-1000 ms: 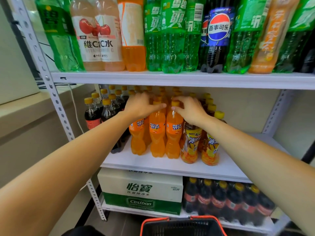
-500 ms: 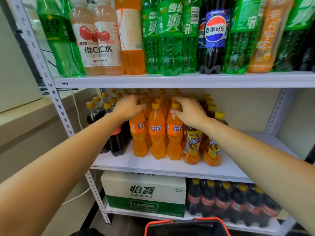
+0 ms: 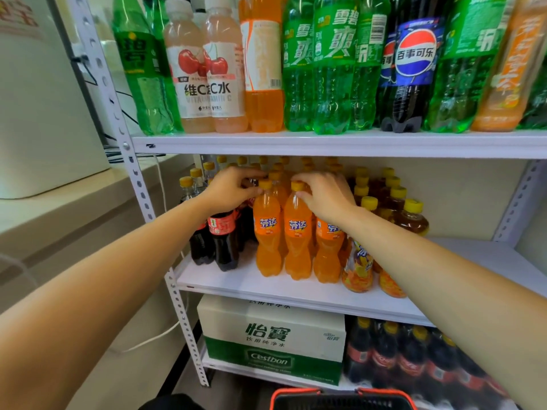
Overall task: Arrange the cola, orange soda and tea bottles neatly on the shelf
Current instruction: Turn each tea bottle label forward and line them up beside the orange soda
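Note:
On the middle shelf (image 3: 266, 288) stand cola bottles (image 3: 225, 241) at the left, orange soda bottles (image 3: 268, 238) in the middle and tea bottles (image 3: 411, 220) at the right, all with yellow caps. My left hand (image 3: 231, 187) reaches over the cola row, its fingers curled round the cap of the front-left orange soda bottle. My right hand (image 3: 325, 193) grips the top of the neighbouring orange soda bottle (image 3: 297, 241) and covers the cap of a third one (image 3: 328, 247). A front tea bottle (image 3: 356, 267) stands under my right forearm.
Tall green, orange, pink and cola bottles fill the upper shelf (image 3: 340, 143). On the bottom shelf sit a water carton (image 3: 269, 335) and more cola bottles (image 3: 414, 359). A basket's red rim (image 3: 340, 395) shows at the bottom edge. A beige counter (image 3: 74, 208) lies left of the rack post (image 3: 139, 184).
Both hands have shifted left along the bottle tops. My left hand went from above the orange row to its left edge, and my right hand moved one bottle leftward. The view has moved closer.

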